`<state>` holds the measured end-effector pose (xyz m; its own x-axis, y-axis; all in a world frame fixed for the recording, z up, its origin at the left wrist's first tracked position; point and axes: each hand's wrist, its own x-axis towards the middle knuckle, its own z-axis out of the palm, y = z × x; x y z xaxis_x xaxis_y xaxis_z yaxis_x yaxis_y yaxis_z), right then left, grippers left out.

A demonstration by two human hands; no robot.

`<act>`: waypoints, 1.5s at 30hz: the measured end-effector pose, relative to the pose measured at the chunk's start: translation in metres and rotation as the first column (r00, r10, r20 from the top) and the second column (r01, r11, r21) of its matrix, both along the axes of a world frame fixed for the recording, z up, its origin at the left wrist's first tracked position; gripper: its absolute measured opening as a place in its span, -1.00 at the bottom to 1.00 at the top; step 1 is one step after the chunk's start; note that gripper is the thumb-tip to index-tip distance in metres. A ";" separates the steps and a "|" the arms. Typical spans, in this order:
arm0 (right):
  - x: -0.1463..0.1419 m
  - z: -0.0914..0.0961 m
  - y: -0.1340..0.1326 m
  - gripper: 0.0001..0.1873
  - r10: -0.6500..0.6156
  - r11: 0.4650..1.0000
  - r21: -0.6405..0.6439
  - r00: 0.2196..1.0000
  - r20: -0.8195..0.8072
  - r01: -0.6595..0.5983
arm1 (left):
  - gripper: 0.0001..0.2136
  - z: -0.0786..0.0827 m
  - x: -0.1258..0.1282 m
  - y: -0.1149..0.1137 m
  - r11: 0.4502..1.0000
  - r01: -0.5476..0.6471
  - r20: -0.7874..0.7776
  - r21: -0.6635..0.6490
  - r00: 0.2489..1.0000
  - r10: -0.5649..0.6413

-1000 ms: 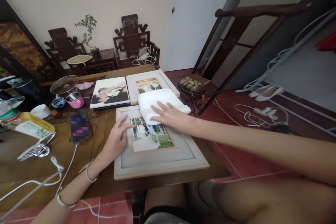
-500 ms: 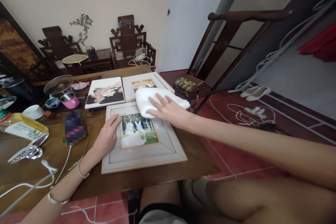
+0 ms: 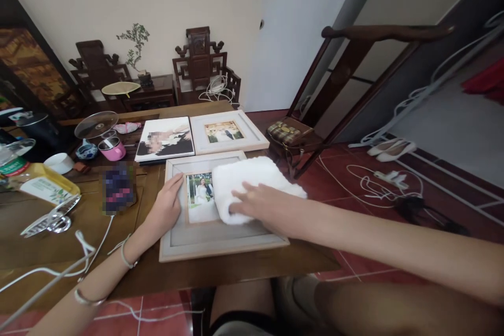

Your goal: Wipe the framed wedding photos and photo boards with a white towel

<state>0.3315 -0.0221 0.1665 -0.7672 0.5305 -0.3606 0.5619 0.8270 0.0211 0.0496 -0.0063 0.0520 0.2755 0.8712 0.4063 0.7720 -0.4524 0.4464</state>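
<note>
Table (image 3: 252,265): wooden, under frame | picture frame (image 3: 197,242): face up, near table edge | white cloth (image 3: 255,173): across frame's right part | right hand (image 3: 271,207): spread on cloth | left hand (image 3: 167,207): at frame's left border, grip unclear

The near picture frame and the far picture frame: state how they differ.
A white cloth covers part of the near picture frame; the far picture frame is uncovered. The left hand touches the near picture frame's left edge; no hand touches the far picture frame. The near photo shows greenery, the far photo golden tones. Both pale frames lie on the table.
</note>
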 end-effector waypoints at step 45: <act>-0.022 -0.050 0.017 -0.29 -0.128 0.951 0.278 0.991 -0.050 0.137 | -0.55 -0.013 0.005 -0.006 0.997 0.029 -0.117 -0.076 0.992 -0.038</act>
<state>0.3100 -0.0047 0.1169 -0.6919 0.7040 -0.1601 0.6698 0.7087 0.2216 0.0551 -0.0123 0.0392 0.3476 0.8869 0.3043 0.8061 -0.4484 0.3862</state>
